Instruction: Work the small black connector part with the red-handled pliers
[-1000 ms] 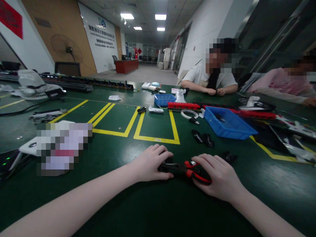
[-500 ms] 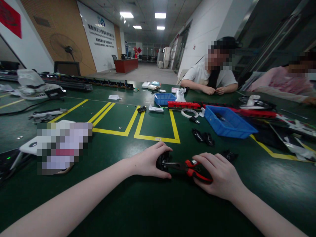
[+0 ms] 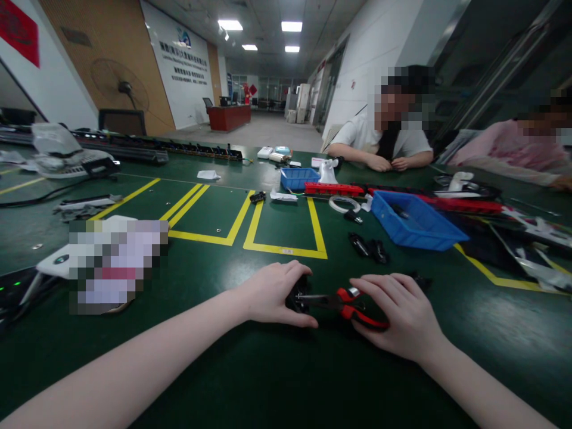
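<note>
Okay, left grip point(image 3: 271, 296) was clamped on black part point(image 3: 297, 295), right grip point(image 3: 404, 316) on red-handled pliers point(image 3: 351, 312); nose at part, bite unclear.

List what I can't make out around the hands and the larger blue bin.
All in the head view:
- Black part: shape partly hidden by the left hand.
- Pliers' tips: lost against it.
- Dark item: partly behind the right hand.
- Larger blue bin's contents: small, dark.

The left hand point(image 3: 279, 296) partly hides the black part point(image 3: 297, 295).
</note>
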`<state>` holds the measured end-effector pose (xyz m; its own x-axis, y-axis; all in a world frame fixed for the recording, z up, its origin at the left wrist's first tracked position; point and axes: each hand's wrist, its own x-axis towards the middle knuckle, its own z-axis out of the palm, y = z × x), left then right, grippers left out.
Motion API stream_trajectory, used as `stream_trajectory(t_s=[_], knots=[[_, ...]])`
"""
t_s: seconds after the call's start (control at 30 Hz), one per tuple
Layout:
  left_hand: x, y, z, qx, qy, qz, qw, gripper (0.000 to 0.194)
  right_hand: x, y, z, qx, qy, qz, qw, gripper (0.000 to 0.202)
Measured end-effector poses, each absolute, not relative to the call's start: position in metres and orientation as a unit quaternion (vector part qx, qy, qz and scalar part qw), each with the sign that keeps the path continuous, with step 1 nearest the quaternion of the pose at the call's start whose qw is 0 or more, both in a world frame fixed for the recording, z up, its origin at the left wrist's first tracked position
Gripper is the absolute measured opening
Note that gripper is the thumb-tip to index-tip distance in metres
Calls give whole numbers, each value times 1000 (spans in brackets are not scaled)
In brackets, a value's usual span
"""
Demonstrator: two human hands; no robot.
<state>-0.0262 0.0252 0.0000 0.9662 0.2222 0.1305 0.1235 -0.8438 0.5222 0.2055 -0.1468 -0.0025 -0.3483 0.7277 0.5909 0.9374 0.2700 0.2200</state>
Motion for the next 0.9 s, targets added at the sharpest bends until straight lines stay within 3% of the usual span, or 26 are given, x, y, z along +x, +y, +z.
stream_trajectory(t_s=[0.13,0.47,0.9], knots=[[-27,23,0,962,97,98,235,93,206,-147,-4,-547,-766,-272,200,37],[-26,25,-1,963,103,97,229,75,208,-147,-6,-554,-767,-258,196,35],[-25,24,-2,957,110,111,243,76,208,-147,-4,-551,-771,-272,169,36]])
